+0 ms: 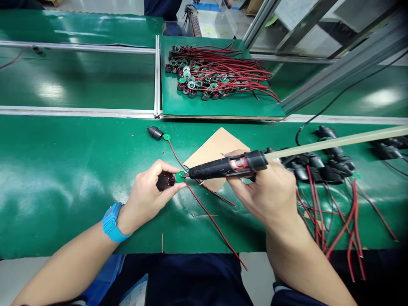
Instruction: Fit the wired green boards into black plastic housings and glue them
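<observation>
Pinching a seemingly light, rigid black cylinder (pixel 165 182) by its body, the left hand (pixel 148 195) leaves its likely fragile green disc (pixel 180 177) just beyond the grip, meeting the glue gun (pixel 223 167) clasped in the right hand (pixel 269 193).

Two hands (pixel 148 195) (pixel 270 193), one glue gun (pixel 223 166), one cardboard sheet (pixel 213 148), one held black part (pixel 164 182).

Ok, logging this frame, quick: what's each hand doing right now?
Left hand: closed on a small black part.
Right hand: closed around the glue gun.
</observation>
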The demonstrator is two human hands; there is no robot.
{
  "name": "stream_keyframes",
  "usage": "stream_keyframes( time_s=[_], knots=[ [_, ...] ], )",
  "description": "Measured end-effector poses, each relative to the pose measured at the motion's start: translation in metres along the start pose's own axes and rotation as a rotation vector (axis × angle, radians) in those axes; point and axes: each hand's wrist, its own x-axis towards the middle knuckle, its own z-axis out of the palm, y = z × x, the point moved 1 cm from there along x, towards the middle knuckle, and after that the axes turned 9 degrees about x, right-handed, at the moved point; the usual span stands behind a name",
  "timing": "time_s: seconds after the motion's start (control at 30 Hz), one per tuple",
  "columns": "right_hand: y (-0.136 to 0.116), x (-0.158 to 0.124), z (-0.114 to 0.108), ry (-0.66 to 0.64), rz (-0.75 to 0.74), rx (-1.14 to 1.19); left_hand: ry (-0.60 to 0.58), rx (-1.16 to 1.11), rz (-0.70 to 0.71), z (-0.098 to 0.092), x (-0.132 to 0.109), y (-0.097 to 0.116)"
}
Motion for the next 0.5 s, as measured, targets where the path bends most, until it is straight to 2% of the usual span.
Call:
stream_keyframes(
  time_s=[0.27, 0.4, 0.5],
  knots=[
    [-0.004, 0.003, 0.003, 0.020, -0.039, -0.191, -0.004, -0.008, -0.057, -0.001, -0.002, 0.002],
    [0.016, 0.004, 0.005, 0.006, 0.127, -0.194, 0.023, 0.002, -0.045, -0.004, -0.001, 0.002],
    [0.041, 0.001, 0.009, -0.098, 0.279, -0.112, 0.037, 0.030, -0.042, -0.005, 0.000, -0.001]
  ],
)
